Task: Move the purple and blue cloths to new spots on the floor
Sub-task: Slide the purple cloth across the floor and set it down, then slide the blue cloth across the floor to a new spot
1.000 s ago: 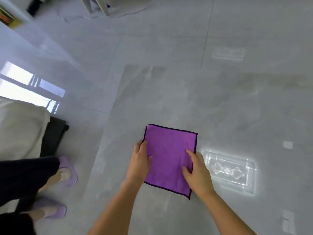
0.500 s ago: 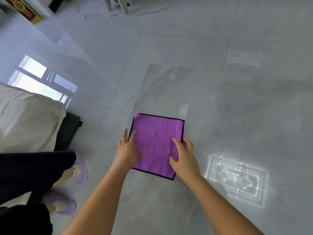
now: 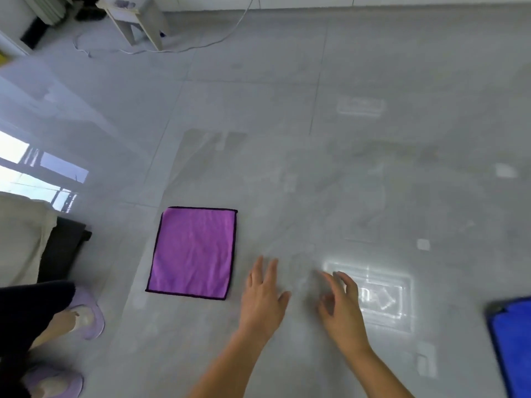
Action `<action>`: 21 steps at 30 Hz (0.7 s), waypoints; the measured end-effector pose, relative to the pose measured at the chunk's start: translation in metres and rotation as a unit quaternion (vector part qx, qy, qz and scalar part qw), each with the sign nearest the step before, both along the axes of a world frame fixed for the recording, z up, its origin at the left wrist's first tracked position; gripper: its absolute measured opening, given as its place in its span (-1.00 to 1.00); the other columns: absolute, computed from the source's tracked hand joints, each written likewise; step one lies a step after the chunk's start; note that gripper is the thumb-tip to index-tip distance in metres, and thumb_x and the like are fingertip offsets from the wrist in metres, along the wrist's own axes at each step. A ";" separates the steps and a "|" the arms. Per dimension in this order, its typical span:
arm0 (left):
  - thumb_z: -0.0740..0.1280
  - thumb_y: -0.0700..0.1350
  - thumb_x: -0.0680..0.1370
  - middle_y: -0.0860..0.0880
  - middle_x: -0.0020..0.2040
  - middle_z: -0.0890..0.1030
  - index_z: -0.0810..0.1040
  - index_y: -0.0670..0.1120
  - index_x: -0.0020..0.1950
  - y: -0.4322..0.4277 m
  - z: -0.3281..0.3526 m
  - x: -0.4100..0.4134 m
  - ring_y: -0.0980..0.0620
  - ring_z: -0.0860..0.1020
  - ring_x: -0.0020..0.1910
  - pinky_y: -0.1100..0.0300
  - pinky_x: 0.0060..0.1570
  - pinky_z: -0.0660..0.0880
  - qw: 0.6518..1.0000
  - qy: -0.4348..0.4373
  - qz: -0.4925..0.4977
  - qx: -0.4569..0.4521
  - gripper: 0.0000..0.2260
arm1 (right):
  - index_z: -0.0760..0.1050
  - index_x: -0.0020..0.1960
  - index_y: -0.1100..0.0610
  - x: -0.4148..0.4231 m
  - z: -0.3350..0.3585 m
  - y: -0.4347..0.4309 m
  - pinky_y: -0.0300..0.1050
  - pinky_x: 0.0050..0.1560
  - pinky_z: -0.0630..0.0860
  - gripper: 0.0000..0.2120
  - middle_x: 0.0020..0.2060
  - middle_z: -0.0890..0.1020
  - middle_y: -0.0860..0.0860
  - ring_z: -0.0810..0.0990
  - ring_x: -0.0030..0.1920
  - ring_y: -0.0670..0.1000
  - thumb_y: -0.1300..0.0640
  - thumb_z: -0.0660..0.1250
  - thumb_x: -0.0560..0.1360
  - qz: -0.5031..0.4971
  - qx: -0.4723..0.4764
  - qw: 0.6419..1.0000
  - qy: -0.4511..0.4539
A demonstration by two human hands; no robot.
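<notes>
Both our hands have come off the purple cloth and drifted right.

Nearest us, our left hand [image 3: 263,300] and right hand [image 3: 342,304] hover spread and empty over the floor [image 3: 287,110]. Beyond, the purple cloth [image 3: 194,252] lies flat at left, seemingly placed. We judge half remains: the blue cloth [image 3: 513,340] waits untouched at the right edge.

Home: tiled floor [image 3: 373,81], slippers [image 3: 89,320], stool [image 3: 138,21].
</notes>
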State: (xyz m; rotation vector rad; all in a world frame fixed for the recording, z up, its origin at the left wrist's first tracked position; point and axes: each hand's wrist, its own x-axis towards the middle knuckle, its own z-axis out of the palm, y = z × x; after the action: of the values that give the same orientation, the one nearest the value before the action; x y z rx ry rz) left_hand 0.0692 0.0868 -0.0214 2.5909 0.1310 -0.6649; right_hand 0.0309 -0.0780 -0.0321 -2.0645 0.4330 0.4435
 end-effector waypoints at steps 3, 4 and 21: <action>0.28 0.01 0.51 -0.11 0.53 0.07 0.07 -0.03 0.48 -0.074 0.005 -0.011 -0.09 0.09 0.48 0.07 0.45 0.11 0.998 0.015 -0.044 -0.037 -0.38 | 0.37 0.33 -0.01 -0.017 0.008 -0.064 -0.18 -0.05 0.47 -0.51 0.35 0.26 -0.03 0.57 -0.13 -0.14 0.27 0.32 0.45 -0.059 -0.006 0.998 0.003; 0.28 0.00 0.51 -0.12 0.50 0.14 0.09 -0.06 0.47 -0.100 0.007 -0.016 -0.09 0.13 0.47 0.09 0.44 0.13 0.997 0.023 -0.049 -0.054 -0.40 | 0.35 0.34 -0.02 -0.022 0.011 -0.086 -0.18 -0.05 0.47 -0.51 0.32 0.29 -0.05 0.58 -0.12 -0.11 0.25 0.32 0.46 -0.080 -0.007 0.997 0.003; 0.33 -0.14 0.50 -0.05 0.24 0.36 0.01 0.11 0.47 -0.403 0.005 -0.129 -0.02 0.37 0.22 0.12 0.25 0.37 0.985 0.101 0.007 -0.139 -0.33 | 0.28 0.40 0.16 -0.119 0.001 -0.442 0.16 0.23 0.49 -0.38 0.30 0.44 0.17 0.47 0.26 0.19 0.01 0.41 0.43 -0.304 -0.123 0.939 0.100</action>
State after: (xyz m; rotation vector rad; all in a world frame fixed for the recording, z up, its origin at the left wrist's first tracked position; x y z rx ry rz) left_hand -0.0601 -0.3167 -0.0164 2.2510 0.1125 -0.8746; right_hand -0.0885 -0.5199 -0.0310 -1.9914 1.2584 0.2274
